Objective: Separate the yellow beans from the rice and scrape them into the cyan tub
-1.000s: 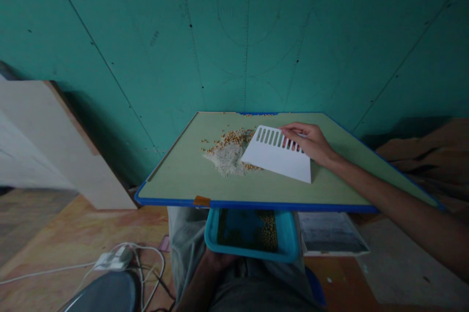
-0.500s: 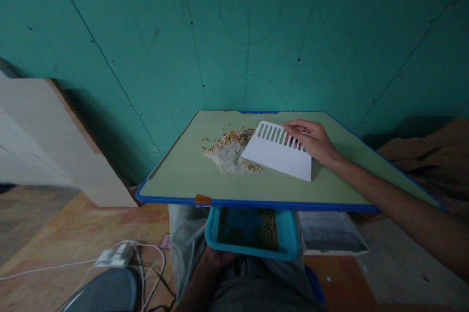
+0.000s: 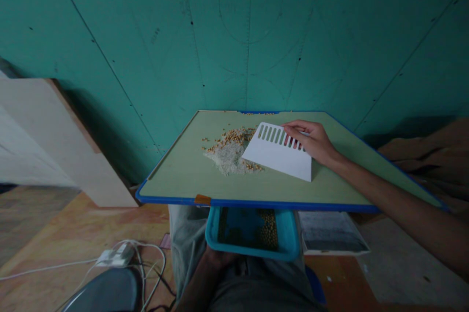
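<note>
My right hand (image 3: pixel 311 141) grips the slotted top edge of a white plastic scraper (image 3: pixel 280 156), which is tilted over the green board table (image 3: pixel 176 182). The scraper's left corner touches or overlaps a pile of whitish rice-like grain (image 3: pixel 229 158). Yellow-brown beans (image 3: pixel 234 136) lie along the pile's far side, with a few more at its near right. Below the table's front edge, my left hand (image 3: pixel 220 257) holds a teal plastic tray (image 3: pixel 287 248) from beneath. Most of its fingers are hidden under the tray. Beans (image 3: pixel 268 231) are heaped on the tray's right side.
A green wall (image 3: pixel 249 33) rises behind the table. Orange tape (image 3: pixel 202 199) marks the front edge. To the left are a leaning white panel (image 3: pixel 91 165), a power strip (image 3: pixel 116 255) with cables and a dark rounded object (image 3: pixel 110 292). A box (image 3: pixel 333 234) sits under the table, right.
</note>
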`<action>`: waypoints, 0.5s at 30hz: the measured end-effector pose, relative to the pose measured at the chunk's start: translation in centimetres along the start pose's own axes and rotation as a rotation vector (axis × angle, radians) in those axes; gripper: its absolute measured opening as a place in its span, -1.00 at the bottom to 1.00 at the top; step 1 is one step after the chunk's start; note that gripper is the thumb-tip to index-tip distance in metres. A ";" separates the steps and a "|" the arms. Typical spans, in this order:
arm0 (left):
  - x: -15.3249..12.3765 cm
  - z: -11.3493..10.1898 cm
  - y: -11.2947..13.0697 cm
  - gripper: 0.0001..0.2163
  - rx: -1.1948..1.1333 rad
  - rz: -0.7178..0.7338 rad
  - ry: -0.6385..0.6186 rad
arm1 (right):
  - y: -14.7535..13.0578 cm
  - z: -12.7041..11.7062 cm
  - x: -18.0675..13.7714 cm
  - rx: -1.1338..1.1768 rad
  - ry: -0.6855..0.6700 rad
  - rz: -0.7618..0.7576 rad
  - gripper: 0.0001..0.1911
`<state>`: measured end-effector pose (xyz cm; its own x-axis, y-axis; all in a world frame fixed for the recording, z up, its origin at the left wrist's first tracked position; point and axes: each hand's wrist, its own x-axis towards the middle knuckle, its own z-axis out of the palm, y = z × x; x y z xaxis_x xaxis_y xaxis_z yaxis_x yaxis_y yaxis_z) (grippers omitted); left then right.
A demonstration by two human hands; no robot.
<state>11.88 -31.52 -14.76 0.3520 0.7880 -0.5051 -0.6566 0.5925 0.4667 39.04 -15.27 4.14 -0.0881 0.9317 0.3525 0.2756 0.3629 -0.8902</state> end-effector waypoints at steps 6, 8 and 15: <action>0.6 -1.0 -0.4 -0.78 -0.045 0.020 -0.038 | 0.1 0.1 0.0 -0.019 -0.033 0.015 -0.65; 0.8 -1.3 -0.6 -0.76 -0.042 0.025 -0.062 | 0.1 0.1 0.0 -0.021 -0.050 0.007 -0.65; 0.3 -0.5 -0.4 -0.78 0.069 0.059 -0.021 | -0.1 0.2 -0.1 -0.012 -0.060 0.019 -0.65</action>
<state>11.91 -31.65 -15.50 0.3283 0.8251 -0.4599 -0.6294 0.5541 0.5448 38.78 -15.41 4.15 -0.1398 0.9381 0.3169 0.2897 0.3448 -0.8929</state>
